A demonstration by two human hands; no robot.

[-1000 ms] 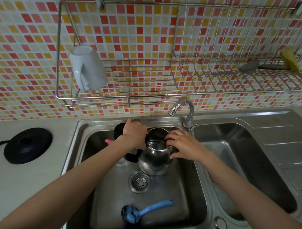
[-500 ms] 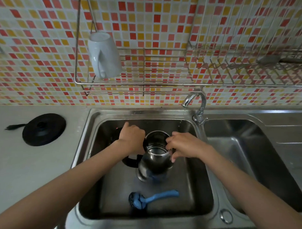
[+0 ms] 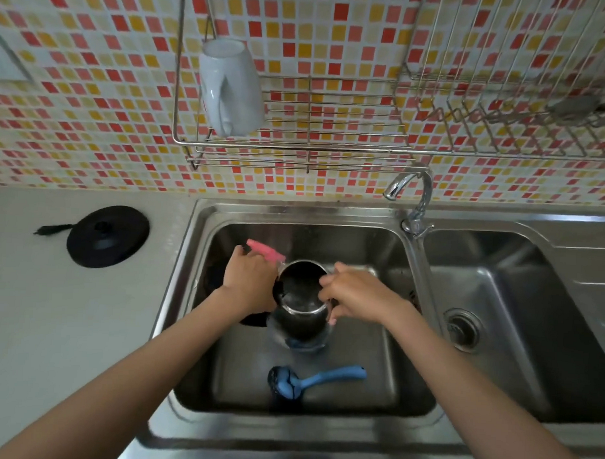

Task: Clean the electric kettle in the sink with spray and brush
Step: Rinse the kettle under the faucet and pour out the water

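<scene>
Head view: steel kettle upright in the left sink basin, lid open. Left hand wrapped round its handle side, fingers curled tight. Right hand on the rim, fingers pinching it. Pink spray nozzle just behind; blue brush lying nearer the front.

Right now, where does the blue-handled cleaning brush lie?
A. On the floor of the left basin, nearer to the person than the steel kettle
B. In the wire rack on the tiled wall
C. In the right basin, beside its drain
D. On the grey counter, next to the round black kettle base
A: the blue-handled cleaning brush lies flat on the floor of the left basin, nearer to the person than the steel kettle, and neither hand touches it.
</scene>
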